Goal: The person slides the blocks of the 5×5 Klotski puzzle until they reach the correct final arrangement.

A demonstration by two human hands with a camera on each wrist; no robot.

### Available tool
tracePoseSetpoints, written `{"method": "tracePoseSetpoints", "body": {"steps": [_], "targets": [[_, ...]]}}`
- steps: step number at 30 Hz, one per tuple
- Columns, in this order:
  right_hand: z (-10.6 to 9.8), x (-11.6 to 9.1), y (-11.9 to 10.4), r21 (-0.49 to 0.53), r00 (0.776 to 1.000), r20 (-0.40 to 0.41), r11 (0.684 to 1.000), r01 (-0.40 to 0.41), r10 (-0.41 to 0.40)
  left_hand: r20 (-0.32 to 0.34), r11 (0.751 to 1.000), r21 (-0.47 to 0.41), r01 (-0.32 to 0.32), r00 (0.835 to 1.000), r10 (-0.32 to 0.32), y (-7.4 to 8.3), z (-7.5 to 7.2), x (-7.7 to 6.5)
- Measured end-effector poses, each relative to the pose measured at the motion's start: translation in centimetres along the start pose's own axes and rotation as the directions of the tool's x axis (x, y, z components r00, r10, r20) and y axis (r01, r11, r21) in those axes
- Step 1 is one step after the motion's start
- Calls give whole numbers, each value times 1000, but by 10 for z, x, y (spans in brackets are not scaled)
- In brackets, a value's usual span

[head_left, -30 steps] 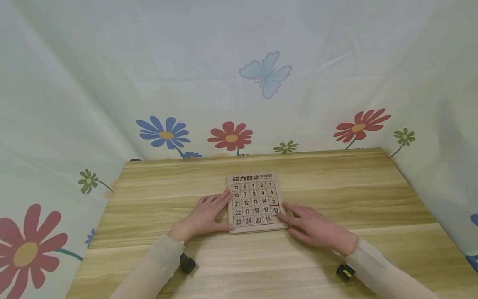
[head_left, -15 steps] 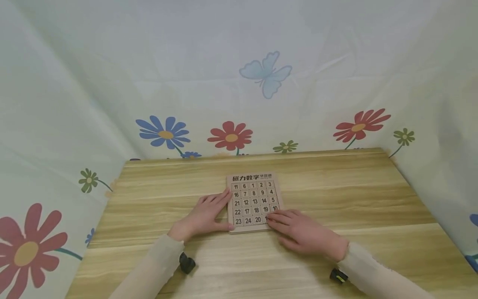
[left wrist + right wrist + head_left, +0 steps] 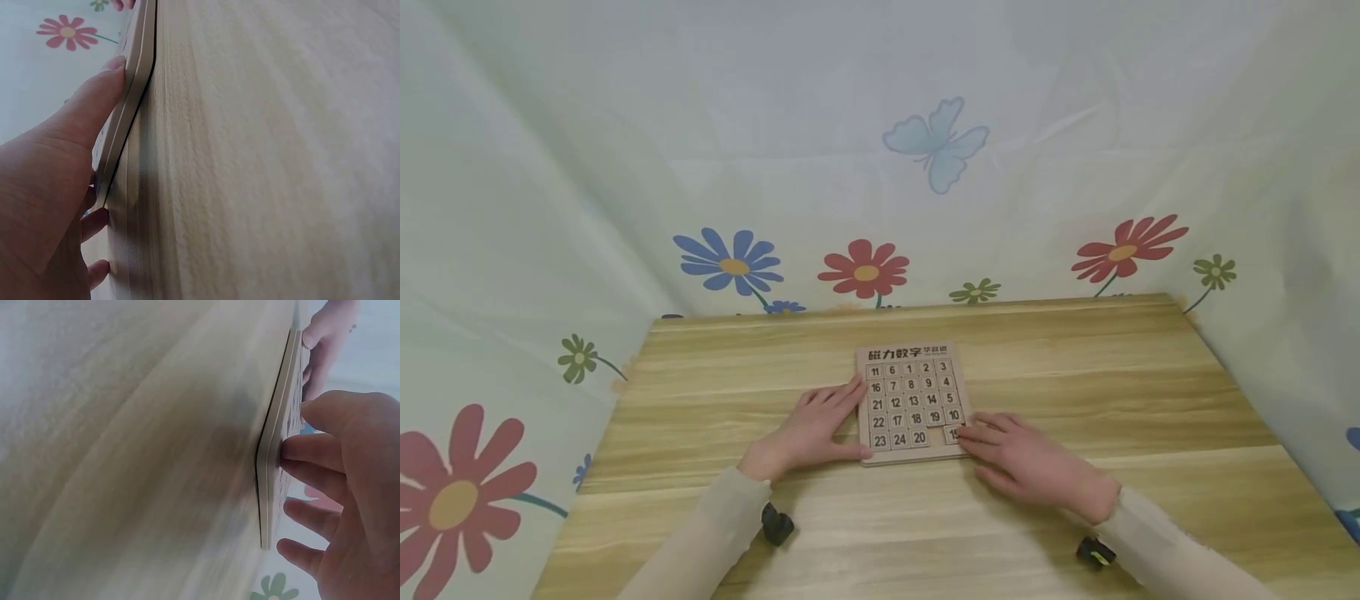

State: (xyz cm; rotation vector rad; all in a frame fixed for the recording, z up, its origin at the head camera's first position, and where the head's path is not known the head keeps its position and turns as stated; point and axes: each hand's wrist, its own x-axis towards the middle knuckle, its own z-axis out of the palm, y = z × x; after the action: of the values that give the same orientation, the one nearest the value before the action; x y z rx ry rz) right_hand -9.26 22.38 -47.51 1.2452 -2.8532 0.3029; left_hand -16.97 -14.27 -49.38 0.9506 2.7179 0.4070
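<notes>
A wooden sliding number puzzle [image 3: 917, 455] lies flat on the table, its numbered tiles in a grid. My left hand [image 3: 812, 429] rests at its left side, fingers extended along the edge and thumb on the lower left corner. In the left wrist view the thumb [image 3: 100, 94] lies on the rim. My right hand [image 3: 1030, 458] is at the lower right, a fingertip touching tile 15 [image 3: 952, 434] in the bottom right cell. A gap shows between tile 15 and tile 20 [image 3: 919, 437]. The right wrist view shows the fingers [image 3: 312, 453] extended over the edge.
The wood-grain table [image 3: 737, 350] extends around the puzzle on all sides. A white cloth [image 3: 775, 167] printed with flowers and a butterfly hangs behind and beside it. Small black devices sit at the left wrist [image 3: 777, 525] and right wrist [image 3: 1094, 552].
Tile 10 has moved up slightly. The right hand went left to tile 15, then back right, and tile 15 slid one cell right, leaving a gap behind. The left hand stays put.
</notes>
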Motion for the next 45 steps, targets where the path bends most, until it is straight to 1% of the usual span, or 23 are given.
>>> {"method": "tracePoseSetpoints", "body": {"steps": [3, 7, 12, 15, 17, 21, 24, 31, 34, 37, 40, 45], "targets": [[-3, 0, 2, 1, 1000, -5, 1000, -1, 1, 0, 1000, -2, -4, 1000, 4, 0, -1, 0], [-5, 7, 0, -27, 999, -19, 999, 26, -27, -1, 1000, 4, -1, 1000, 1, -1, -2, 1], [-2, 23, -9, -47, 997, -13, 996, 77, -77, 3, 1000, 8, 5, 1000, -5, -2, -1, 3], [1, 34, -16, -39, 993, -1, 992, 120, -120, 0, 1000, 2, 4, 1000, -4, -2, 0, 4], [2, 39, -19, -42, 991, 11, 990, 132, -132, -2, 1000, 2, 4, 1000, -4, -2, 0, 4], [4, 43, -23, -47, 993, 44, 993, 107, -105, -8, 1000, -4, 1, 1000, -1, -1, -1, 4], [4, 42, -22, -53, 995, 64, 995, 86, -82, -6, 1000, -7, 0, 1000, -1, -1, -1, 3], [2, 27, -14, -48, 999, 47, 999, 23, -21, 10, 1000, -3, 7, 1000, -7, 0, -2, 2], [2, 24, -11, -43, 999, 34, 999, 14, -12, 9, 1000, -2, 9, 1000, -9, 0, -3, 2], [2, 27, -12, -38, 1000, 14, 999, 16, -15, 8, 1000, 5, 15, 1000, -15, -1, -3, 1], [5, 36, -17, -27, 999, -1, 999, 35, -35, 5, 1000, -1, 7, 1000, -7, -1, -2, 1], [9, 52, -31, -23, 997, 24, 997, 78, -78, -4, 1000, -6, -6, 1000, 6, 1, -1, 1]]}}
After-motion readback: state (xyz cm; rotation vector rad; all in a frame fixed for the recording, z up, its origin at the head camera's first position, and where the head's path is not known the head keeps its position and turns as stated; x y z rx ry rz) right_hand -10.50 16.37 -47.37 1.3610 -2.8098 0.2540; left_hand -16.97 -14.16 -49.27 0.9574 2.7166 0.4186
